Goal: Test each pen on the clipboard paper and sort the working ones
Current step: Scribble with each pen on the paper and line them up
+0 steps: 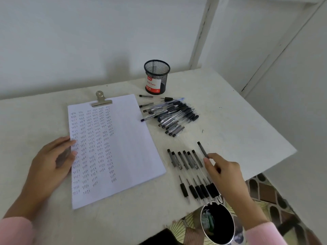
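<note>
Colleague: Grip first. What has the right hand [223, 172] got?

Me: On my feed it sits at the lower right of the frame. Its fingertips [206, 160] pinch a single pen [202, 149] by the lower part of the barrel, with the dark end tilted up and away. I cannot tell whether the pen's hidden end touches the table [247, 129].

Colleague: What lies next to it?

Me: Just left of that pen I see a row of pens [184, 163] side by side on the table, dark grips toward the bottom edge. The hand covers part of the rightmost ones. Below the row, at the bottom of the frame, stands a metal container [236, 230] with a dark inside, lower than the table's edge.

Colleague: And the other side?

Me: The left hand [51, 161], lower left, rests with relaxed fingers on the left edge of the clipboard paper [127, 138] and clasps nothing. Columns of small written marks fill the sheet's left half, and a metal clip [101, 101] holds its top.

Colleague: Other pens?

Me: A loose pile of pens [171, 115] lies right of the paper's top corner, mid-frame. Behind it a black mesh cup [156, 75] stands upright, with a red and white label.
</note>
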